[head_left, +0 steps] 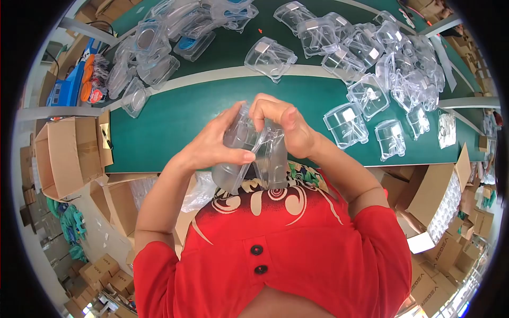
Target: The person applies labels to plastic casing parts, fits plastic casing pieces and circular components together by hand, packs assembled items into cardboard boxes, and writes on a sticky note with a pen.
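Close to my body, over the front edge of the green table, I hold a clear plastic clamshell package (272, 159). Its two halves stand partly apart like a V. My left hand (214, 140) grips the left half, thumb pressed across near the middle and fingers behind it. My right hand (291, 127) is at the top of the right half, with bent fingers on its upper edge. The undersides of the fingers are hidden. Nearest on the right lie loose clear clamshells, one of them a squarish clamshell (345, 125) with a white patch.
A large pile of clear clamshells (366, 45) covers the back right. Clear packages with blue parts (193, 45) heap at the back left, near orange-handled items (87, 79). Cardboard boxes (79, 153) stand left, and another box (432, 196) sits right. A green table (175, 114) spans the front.
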